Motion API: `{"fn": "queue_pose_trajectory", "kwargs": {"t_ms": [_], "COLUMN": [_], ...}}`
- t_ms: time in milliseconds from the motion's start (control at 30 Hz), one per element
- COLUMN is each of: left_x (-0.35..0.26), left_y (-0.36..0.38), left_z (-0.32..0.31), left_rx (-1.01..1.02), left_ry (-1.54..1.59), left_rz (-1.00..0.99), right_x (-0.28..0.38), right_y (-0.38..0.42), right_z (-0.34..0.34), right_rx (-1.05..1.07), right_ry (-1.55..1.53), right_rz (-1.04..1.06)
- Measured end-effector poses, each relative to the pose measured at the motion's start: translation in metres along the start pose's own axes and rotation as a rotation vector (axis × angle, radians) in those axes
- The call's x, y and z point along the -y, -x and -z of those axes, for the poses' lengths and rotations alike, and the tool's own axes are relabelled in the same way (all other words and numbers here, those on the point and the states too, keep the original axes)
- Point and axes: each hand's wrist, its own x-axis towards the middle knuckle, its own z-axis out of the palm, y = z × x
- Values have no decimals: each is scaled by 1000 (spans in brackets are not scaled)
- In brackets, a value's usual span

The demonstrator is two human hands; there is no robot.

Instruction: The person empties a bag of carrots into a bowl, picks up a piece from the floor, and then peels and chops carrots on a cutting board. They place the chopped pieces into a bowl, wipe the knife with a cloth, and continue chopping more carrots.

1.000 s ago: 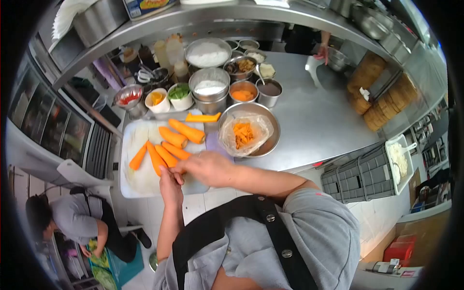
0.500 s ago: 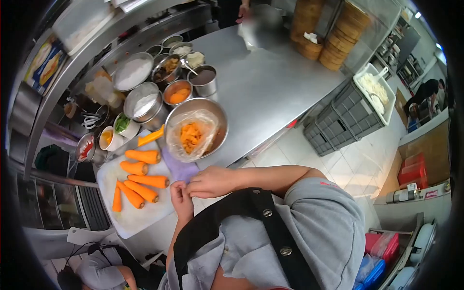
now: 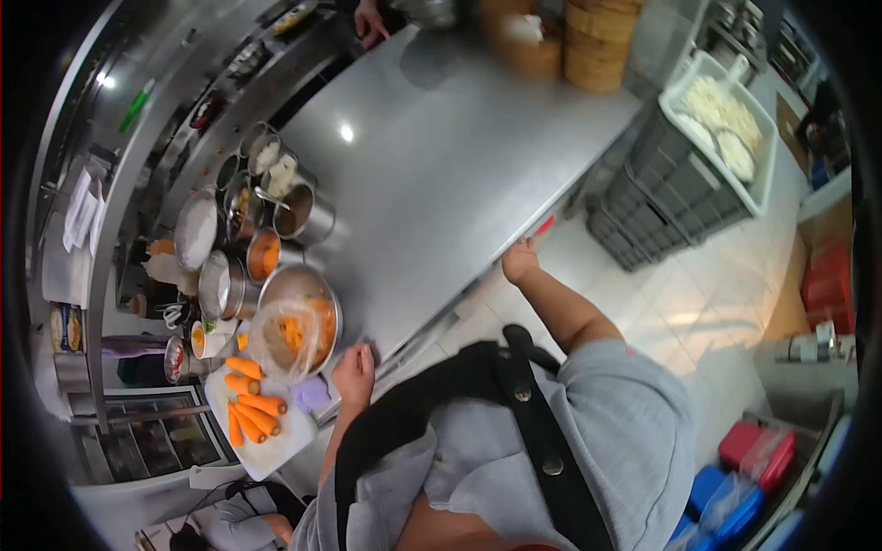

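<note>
My right hand (image 3: 521, 261) reaches forward to the counter's front edge, its fingers bent together there; what they hold, if anything, is hidden. Curled closed, my left hand (image 3: 355, 371) has nothing visible in it. It is just right of a purple cloth (image 3: 311, 394) and below a steel bowl (image 3: 333, 317). The bowl holds a clear plastic bag (image 3: 273, 345) and orange pieces. Several peeled carrots (image 3: 263, 403) lie on a white cutting board (image 3: 286, 447) at the left.
A steel counter (image 3: 413, 174) stretches away, with pots and a metal cup (image 3: 317, 216) along its left side. Bamboo steamers (image 3: 599, 46) stand at its far end. Grey crates (image 3: 657, 197) bearing a white tub (image 3: 669, 96) stand right. Another person's hand (image 3: 369, 23) shows at the top.
My hands have parted: the right has moved forward and right to the counter edge, the left stays near the purple cloth. The view has shifted, and the bowl and carrots appear farther left.
</note>
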Motion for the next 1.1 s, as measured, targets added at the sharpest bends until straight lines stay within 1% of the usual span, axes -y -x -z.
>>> {"fn": "queue_pose_trajectory", "kwargs": {"t_ms": [33, 67, 100, 133, 167, 233, 300, 333, 433, 533, 667, 767, 833, 867, 933, 967, 1000, 1033, 1067, 1100], "left_x": [1, 2, 3, -2, 1, -4, 2, 2, -9, -11, -11, -10, -9, -9, -7, -6, -5, -3, -3, -4], "left_y": [-3, -4, -3, -4, -3, -3, 0, -1, -6, -6, -8, -7, -7, -7, -8, -8, -7, -7, -7, -8], "left_z": [-1, -3, -5, -3, -4, -4, -7, -6, 1, 2, 1, 2, 4, 5, 6, 5, 4, 5, 5, 5], "left_rx": [3, -10, -51, -43, -51, -59, -59, -52, -32, -18, -53, -54, -28, -10, 39, 37, 36, 38, 45, 48], "left_ry": [5, -22, -62, -87, -86, -38, -76, -96, -131, -110, -114, -101, -72, -54, -31, -31, -34, -37, -27, -15], "left_rz": [34, 58, 31, 30, 11, 93, 80, 70, 67, 108, 70, 55, 72, 77, 93, 82, 73, 64, 70, 78], "right_x": [-7, -13, -16, -20, -25, -34, -39, -42, -53, -59, -55, -54, -64, -75, -103, -126, -125, -145, -145, -148], "right_y": [-7, -27, -45, -64, -79, -98, -99, -99, -96, -96, -90, -61, -18, 3, 40, 56, 82, 99, 119, 127], "right_z": [27, 41, 46, 49, 43, 25, 13, 10, 14, 30, 55, 69, 82, 94, 85, 78, 110, 107, 131, 142], "right_rx": [-274, -378, -393, -377, -280, -111, -36, -30, -62, -120, -231, -326, -410, -453, -439, -405, -511, -570, -608, -717], "right_ry": [-257, -331, -341, -341, -316, -275, -253, -258, -318, -425, -672, -868, -795, -559, -685, -1094, -1365, -1366, -1301, -1005], "right_rz": [52, 81, 71, 46, -7, -89, -133, -147, -173, -176, -174, -158, -114, -50, -399, -626, -789, -850, -781, -649]}}
